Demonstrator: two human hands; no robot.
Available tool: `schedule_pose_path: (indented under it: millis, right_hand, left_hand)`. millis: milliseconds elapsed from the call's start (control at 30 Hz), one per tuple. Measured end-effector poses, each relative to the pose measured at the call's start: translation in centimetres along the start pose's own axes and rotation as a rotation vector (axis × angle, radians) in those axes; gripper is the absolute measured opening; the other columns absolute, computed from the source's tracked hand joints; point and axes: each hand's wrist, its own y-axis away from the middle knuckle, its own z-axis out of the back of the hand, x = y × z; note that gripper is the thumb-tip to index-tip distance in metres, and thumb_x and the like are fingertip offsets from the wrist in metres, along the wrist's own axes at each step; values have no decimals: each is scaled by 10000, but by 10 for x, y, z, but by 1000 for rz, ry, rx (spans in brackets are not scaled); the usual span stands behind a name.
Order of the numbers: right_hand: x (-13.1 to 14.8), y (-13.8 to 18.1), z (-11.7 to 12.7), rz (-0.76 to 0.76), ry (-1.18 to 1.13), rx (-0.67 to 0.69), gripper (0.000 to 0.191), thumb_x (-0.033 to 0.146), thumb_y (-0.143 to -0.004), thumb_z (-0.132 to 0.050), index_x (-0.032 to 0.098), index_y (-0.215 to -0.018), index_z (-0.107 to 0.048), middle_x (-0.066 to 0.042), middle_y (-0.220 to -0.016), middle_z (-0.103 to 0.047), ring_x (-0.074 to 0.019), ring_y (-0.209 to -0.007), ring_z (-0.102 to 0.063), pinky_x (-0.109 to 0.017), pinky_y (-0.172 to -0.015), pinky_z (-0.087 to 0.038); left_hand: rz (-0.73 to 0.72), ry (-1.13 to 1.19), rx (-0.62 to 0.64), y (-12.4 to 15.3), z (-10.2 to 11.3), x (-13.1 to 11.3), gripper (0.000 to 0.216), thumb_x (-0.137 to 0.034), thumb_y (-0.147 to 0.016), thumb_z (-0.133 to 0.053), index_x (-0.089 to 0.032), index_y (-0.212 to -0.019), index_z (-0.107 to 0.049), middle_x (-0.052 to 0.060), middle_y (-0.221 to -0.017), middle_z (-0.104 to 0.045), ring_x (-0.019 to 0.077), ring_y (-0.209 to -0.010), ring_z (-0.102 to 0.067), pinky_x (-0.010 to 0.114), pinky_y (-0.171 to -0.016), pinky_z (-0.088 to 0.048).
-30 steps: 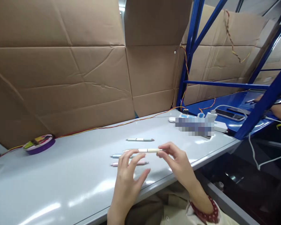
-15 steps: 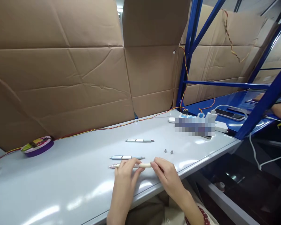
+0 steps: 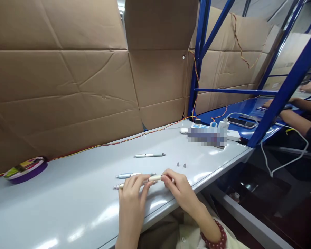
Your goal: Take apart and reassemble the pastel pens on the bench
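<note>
At far left, a low purple round tin (image 3: 26,170) is sitting on the grey surface (image 3: 54,204) against the cardboard wall (image 3: 67,86). A colourful lid is covering it, so its contents cannot be told. A red-and-yellow wire (image 3: 106,144) is running along the foot of that wall toward the right.

Near the front edge, the person's left hand (image 3: 131,204) is lying over a cream pen (image 3: 154,178), its fingers (image 3: 137,182) curling narrowly around the barrel. The right hand (image 3: 180,190) is pinching the pen's other end between thumb and fingertips. Gripping from both ends appears to be steadying the barrel, level and just off the surface. A pale tip (image 3: 116,187) is poking out left of the left hand; whether it is part of the same pen cannot be told.

Just beyond the hands a blue pen (image 3: 134,175) is lying flat, with a white pen (image 3: 149,155) farther back. They are lying parallel and well apart, seemingly so that each can be picked up singly. Two small metal cones (image 3: 178,164) are standing point-up to the right of the pens, near the right hand and apart from each other. A red cuff (image 3: 215,238) is circling the right wrist.

At the surface's far corner a partly blurred power strip (image 3: 207,136) is carrying white plugs. Beyond it a phone (image 3: 242,121) is lying on a shelf of the blue rack (image 3: 282,90), where a co-worker's arm (image 3: 292,119) is resting.
</note>
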Motion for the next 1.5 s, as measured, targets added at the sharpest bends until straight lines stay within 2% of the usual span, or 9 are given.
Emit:
schedule_pose_path:
  millis: [167,367,567,700,867,967,1100,1300,1500]
  right_hand:
    - [-1,2,7,24,-130,-8,171,339,-884,-493,204,-930,-587,-15,-858,-602,-137,-750,-531,-206,-556,-372]
    - [-5,3,3,-35,-91,-1,417,417,-925,-368,185,-584,-432,48,-478,-402,-96,-459,-369,-231,-467,-278]
    - [-9,0,4,-105,-144,-74,417,453,-920,-366,192,-600,-419,47,-499,-438,-94,-464,-395,-219,-480,-310]
    - [-14,-1,8,-139,-198,-59,413,474,-916,-362,191,-626,-439,39,-529,-489,-97,-476,-437,-216,-488,-332]
    - [-11,2,10,-80,-150,50,394,434,-917,-392,187,-614,-445,50,-506,-476,-94,-488,-427,-214,-510,-324]
    - [-7,4,9,-50,-122,95,386,418,-912,-410,185,-608,-458,55,-499,-463,-92,-483,-420,-215,-514,-322]
    - [-6,4,11,-28,-165,97,337,394,-908,-427,181,-665,-522,41,-544,-515,-102,-514,-460,-218,-531,-350]
    - [-4,3,21,-28,-285,162,175,349,-862,-521,199,-855,-609,0,-792,-616,-123,-675,-535,-214,-591,-394]
    - [-9,2,11,-8,-117,42,348,427,-908,-399,181,-681,-491,51,-572,-392,-100,-533,-369,-220,-497,-290]
  left_hand:
    - [73,54,-15,2,0,0,227,-421,-889,-433,-260,-968,-572,18,-979,-635,205,-842,-598,332,-688,-470]
    - [36,5,72,1,2,-4,240,-428,-883,-423,-251,-815,-571,14,-860,-648,215,-792,-600,318,-614,-481]
    - [-17,89,-49,8,3,-5,221,-368,-874,-470,-246,-1039,-551,61,-1017,-645,228,-893,-622,331,-681,-525]
    - [45,222,-14,22,22,-17,298,-404,-842,-506,-283,-1114,-530,63,-1182,-570,230,-976,-600,247,-518,-553]
    - [55,252,-86,25,29,-25,174,-366,-848,-521,-268,-986,-563,17,-921,-645,173,-782,-632,237,-552,-542]
    - [-114,135,38,14,11,-21,176,-342,-832,-547,-261,-987,-566,36,-977,-628,221,-922,-589,338,-750,-513]
    - [-129,-1,215,3,-6,-17,143,-230,-877,-424,-235,-855,-565,26,-816,-625,210,-765,-587,309,-628,-459]
    - [-97,-56,270,1,-2,-20,219,-212,-881,-395,-251,-810,-599,14,-804,-645,200,-748,-591,275,-600,-426]
    - [-5,74,221,2,-3,-19,133,-297,-863,-460,-254,-954,-547,1,-828,-622,176,-702,-601,266,-596,-448]
